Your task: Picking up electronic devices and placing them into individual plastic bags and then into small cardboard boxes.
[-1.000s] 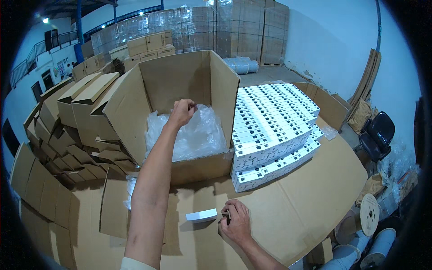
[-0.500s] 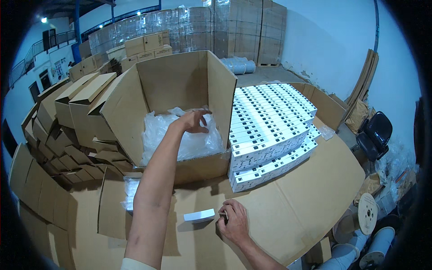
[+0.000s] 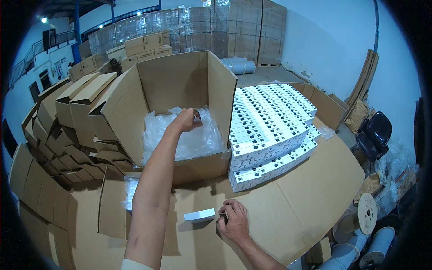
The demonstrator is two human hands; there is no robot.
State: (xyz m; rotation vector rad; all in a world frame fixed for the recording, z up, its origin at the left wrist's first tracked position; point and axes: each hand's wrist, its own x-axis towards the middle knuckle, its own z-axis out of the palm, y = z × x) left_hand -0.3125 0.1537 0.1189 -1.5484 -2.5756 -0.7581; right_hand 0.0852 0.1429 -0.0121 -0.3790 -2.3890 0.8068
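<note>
Cardboard [image 3: 274, 216] spreads before the carton [image 3: 198, 170]. Inside it, the left hand [image 3: 185, 120] curls at the plastic [image 3: 203, 140] — likely light, soft, slippery; best pinched by a bunched fold. Before the carton, the right hand [image 3: 235, 221] rests half-closed beside a box [image 3: 199, 216] — what either holds, one cannot tell.

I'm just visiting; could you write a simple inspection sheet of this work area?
Surface: creased brown cardboard sheet
Work items: open carton holding clear plastic; white boxes in rows to its right; loose white box in front
Clutter: plastic scrap beside the rows; cartons piled at left
Hands: left hand inside the carton, right hand beside the loose white box; grip unclear for both
Cables: nothing seen on the cardboard
Surroundings: film-wrapped carton stacks behind; black chair and flanged reel at right
</note>
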